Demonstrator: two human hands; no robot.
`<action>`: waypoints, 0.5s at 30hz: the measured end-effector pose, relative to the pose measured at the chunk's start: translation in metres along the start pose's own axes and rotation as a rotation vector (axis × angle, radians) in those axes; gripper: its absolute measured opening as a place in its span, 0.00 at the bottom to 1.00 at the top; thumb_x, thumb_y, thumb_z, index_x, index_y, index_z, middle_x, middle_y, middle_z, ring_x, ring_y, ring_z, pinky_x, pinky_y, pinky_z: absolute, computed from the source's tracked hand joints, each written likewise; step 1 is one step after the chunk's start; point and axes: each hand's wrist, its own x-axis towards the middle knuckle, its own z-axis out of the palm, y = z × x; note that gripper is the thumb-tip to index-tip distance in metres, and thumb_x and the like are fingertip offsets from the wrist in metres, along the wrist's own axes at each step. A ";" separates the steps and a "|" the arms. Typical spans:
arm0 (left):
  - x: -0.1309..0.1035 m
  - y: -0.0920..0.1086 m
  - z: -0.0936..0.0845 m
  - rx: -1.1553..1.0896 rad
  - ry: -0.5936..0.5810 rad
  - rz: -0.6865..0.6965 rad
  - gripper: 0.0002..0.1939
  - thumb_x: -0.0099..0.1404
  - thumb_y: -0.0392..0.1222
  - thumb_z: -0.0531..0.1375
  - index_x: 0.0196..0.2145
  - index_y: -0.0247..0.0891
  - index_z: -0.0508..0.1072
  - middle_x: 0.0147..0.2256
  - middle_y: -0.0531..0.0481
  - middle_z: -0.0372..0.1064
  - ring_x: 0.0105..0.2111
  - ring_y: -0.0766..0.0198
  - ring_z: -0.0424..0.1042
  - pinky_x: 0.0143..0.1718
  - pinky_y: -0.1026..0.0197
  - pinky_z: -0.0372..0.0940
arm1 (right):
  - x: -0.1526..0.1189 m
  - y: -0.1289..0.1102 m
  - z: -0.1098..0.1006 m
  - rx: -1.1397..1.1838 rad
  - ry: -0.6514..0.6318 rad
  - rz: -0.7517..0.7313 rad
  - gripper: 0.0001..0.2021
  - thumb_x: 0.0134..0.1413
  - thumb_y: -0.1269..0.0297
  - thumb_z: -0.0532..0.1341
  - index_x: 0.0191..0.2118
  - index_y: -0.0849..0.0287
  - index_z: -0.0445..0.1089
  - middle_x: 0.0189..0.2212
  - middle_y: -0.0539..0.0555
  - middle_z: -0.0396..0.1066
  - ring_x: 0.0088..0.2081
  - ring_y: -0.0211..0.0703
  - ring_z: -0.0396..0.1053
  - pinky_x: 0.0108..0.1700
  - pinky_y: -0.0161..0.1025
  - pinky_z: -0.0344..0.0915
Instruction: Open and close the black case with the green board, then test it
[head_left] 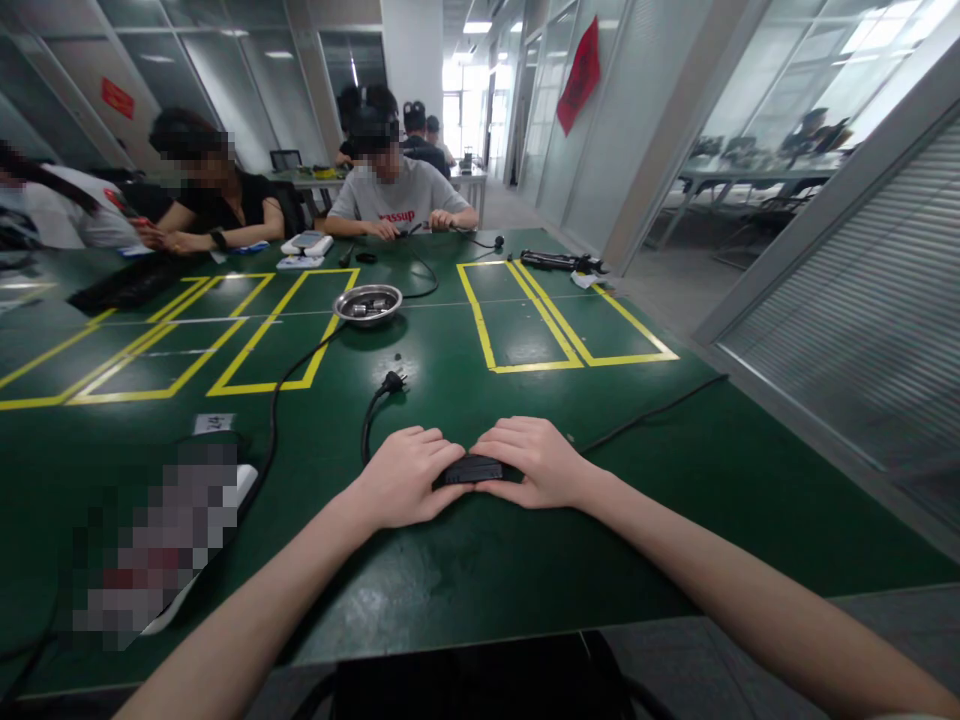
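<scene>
My left hand (411,478) and my right hand (529,462) meet at the near middle of the green table (420,590). Between them is a small black power adapter (474,469), its two ends gripped by my curled fingers and thumbs. Part of its body is hidden under the hands. A black cord with a plug (392,382) lies beyond my left hand, prongs pointing right, and runs down behind that hand. From behind my right hand, a thin black cable (652,412) stretches off to the right.
Beyond the plug stands a steel bowl (367,304) with small metal parts. Yellow tape (536,367) marks rectangles on the table. A blurred, white-edged object (240,490) lies at left beside a black cable. Across the table sits a person (401,190) handling a cord; black tools (559,261) lie at far right.
</scene>
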 end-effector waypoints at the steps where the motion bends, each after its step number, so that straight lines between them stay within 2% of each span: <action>1: 0.000 0.000 0.000 -0.001 0.009 -0.004 0.17 0.74 0.54 0.58 0.40 0.36 0.75 0.32 0.47 0.75 0.32 0.57 0.74 0.34 0.57 0.63 | 0.000 0.000 0.001 -0.005 0.000 0.004 0.14 0.70 0.54 0.58 0.45 0.60 0.73 0.38 0.58 0.80 0.35 0.45 0.73 0.37 0.42 0.67; 4: -0.001 -0.001 -0.001 -0.010 0.042 -0.038 0.18 0.72 0.55 0.60 0.47 0.36 0.74 0.36 0.46 0.76 0.36 0.56 0.75 0.37 0.56 0.64 | -0.001 -0.001 0.001 -0.030 0.008 0.023 0.14 0.71 0.56 0.57 0.47 0.61 0.73 0.37 0.59 0.80 0.34 0.46 0.73 0.36 0.42 0.67; 7: -0.002 -0.001 -0.001 -0.004 0.033 -0.052 0.16 0.74 0.52 0.57 0.46 0.36 0.74 0.36 0.46 0.76 0.36 0.57 0.74 0.38 0.56 0.64 | 0.000 -0.002 0.000 0.013 -0.004 0.075 0.13 0.70 0.56 0.58 0.48 0.61 0.72 0.37 0.59 0.79 0.36 0.47 0.74 0.38 0.43 0.67; 9: -0.002 -0.001 -0.001 0.011 0.022 -0.024 0.15 0.76 0.50 0.55 0.45 0.36 0.74 0.34 0.46 0.75 0.35 0.57 0.73 0.36 0.56 0.63 | 0.001 -0.004 -0.001 0.130 -0.037 0.171 0.12 0.67 0.55 0.61 0.46 0.60 0.71 0.37 0.58 0.78 0.36 0.47 0.74 0.38 0.43 0.67; 12: -0.002 0.002 0.000 0.026 0.014 0.037 0.16 0.76 0.51 0.54 0.42 0.36 0.74 0.32 0.46 0.73 0.33 0.57 0.72 0.35 0.57 0.61 | 0.003 -0.004 -0.004 0.466 -0.148 0.397 0.14 0.62 0.52 0.65 0.41 0.57 0.68 0.33 0.53 0.75 0.33 0.44 0.72 0.36 0.40 0.67; 15: -0.001 0.006 0.002 0.014 0.009 0.092 0.18 0.77 0.53 0.54 0.40 0.36 0.73 0.32 0.47 0.73 0.32 0.58 0.71 0.34 0.57 0.60 | 0.003 -0.002 -0.007 0.968 -0.334 0.580 0.18 0.60 0.48 0.66 0.39 0.57 0.63 0.31 0.49 0.72 0.30 0.39 0.72 0.33 0.37 0.68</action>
